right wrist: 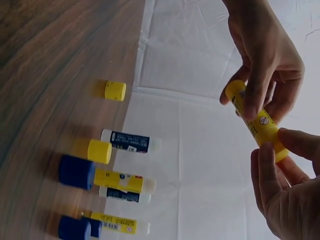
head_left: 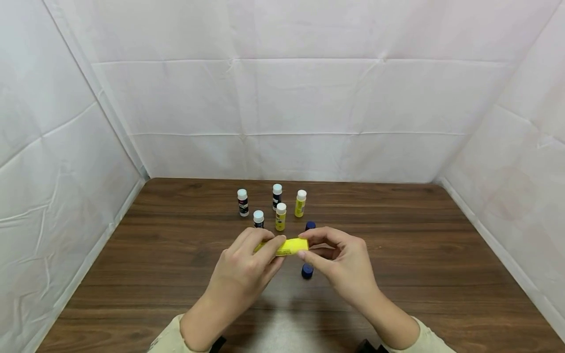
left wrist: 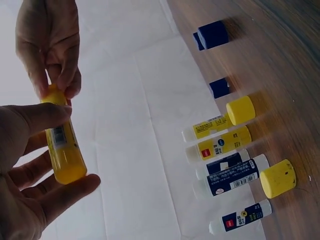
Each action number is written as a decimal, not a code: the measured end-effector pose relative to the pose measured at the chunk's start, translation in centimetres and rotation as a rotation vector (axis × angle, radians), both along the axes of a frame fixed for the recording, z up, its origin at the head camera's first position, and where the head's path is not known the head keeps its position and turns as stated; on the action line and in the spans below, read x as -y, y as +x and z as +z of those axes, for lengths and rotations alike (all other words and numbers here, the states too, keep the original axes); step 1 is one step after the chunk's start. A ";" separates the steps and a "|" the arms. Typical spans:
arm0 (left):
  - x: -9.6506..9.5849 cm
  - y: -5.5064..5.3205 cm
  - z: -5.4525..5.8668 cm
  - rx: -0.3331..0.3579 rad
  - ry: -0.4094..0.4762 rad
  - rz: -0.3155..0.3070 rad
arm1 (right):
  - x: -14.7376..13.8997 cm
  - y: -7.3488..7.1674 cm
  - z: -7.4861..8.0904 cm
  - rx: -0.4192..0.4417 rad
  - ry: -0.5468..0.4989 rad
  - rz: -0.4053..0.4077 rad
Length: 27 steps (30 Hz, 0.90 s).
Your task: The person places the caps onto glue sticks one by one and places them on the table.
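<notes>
Both hands hold one yellow glue stick [head_left: 291, 246] up above the table, lying nearly level in the head view. My left hand [head_left: 244, 267] grips its body, thumb on the near side and fingers behind. At the other end, the thumb and fingertips of my right hand [head_left: 344, 257] pinch the yellow tip. In the left wrist view a printed label with a barcode shows on the glue stick [left wrist: 62, 137], and its left end points toward the camera. The right wrist view shows the right fingertips wrapped about the lower end of the glue stick [right wrist: 257, 122].
Several upright glue sticks with white tops stand beyond the hands, some dark blue [head_left: 243, 203], some yellow [head_left: 300, 205]. Blue caps [head_left: 307, 271] sit near the right hand. Yellow caps [left wrist: 278, 178] stand on the wooden table [head_left: 185, 245]. White cloth walls [head_left: 282, 98] enclose it.
</notes>
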State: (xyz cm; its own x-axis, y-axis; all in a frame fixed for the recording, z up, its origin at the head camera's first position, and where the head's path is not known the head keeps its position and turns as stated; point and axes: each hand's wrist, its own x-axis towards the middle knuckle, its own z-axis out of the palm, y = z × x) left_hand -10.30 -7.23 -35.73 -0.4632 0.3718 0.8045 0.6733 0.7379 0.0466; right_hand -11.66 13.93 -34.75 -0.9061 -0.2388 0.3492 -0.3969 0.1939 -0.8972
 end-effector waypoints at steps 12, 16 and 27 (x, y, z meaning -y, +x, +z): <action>1.0 -0.6 -0.7 0.009 -0.021 0.047 | -2.3 -0.7 0.7 -0.030 0.103 -0.071; 1.5 -0.9 -0.9 0.010 -0.024 0.071 | -3.9 -1.4 0.9 -0.063 0.153 -0.121; 3.8 -1.3 -1.7 0.109 -0.091 0.195 | -10.2 -5.2 -0.3 -0.271 0.484 -0.307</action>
State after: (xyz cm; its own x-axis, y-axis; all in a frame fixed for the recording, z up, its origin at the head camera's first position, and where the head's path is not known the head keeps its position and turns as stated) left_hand -11.58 -10.98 -37.41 -0.6159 0.3355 0.7128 0.5122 0.8580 0.0389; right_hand -16.83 24.14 -35.01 -0.8531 -0.1698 0.4933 -0.4591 0.6934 -0.5553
